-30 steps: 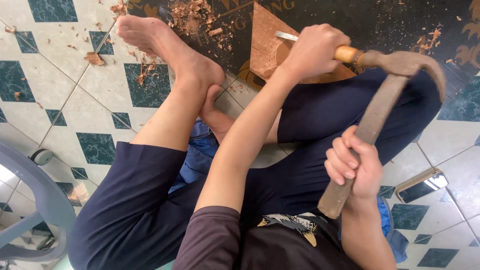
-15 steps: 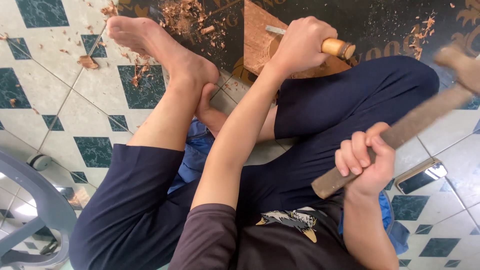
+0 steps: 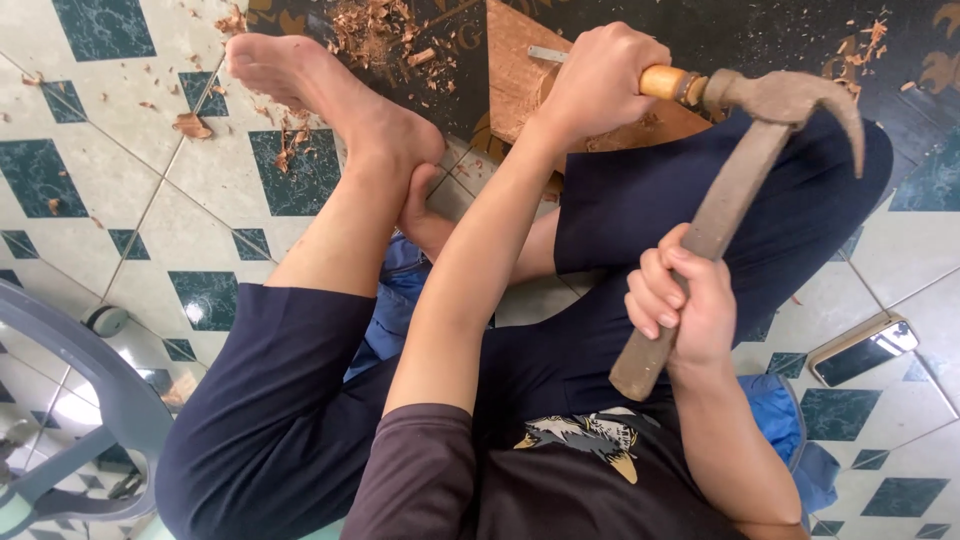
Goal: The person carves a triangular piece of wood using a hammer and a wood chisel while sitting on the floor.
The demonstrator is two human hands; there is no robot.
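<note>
Now the right hand, gripping the hammer, has swung its head down onto the chisel clenched in the left hand; another strike lands.

Chisel blade tip behind left hand

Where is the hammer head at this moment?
The hammer head is at the upper right of the head view, against the chisel handle held in the left hand.
</note>
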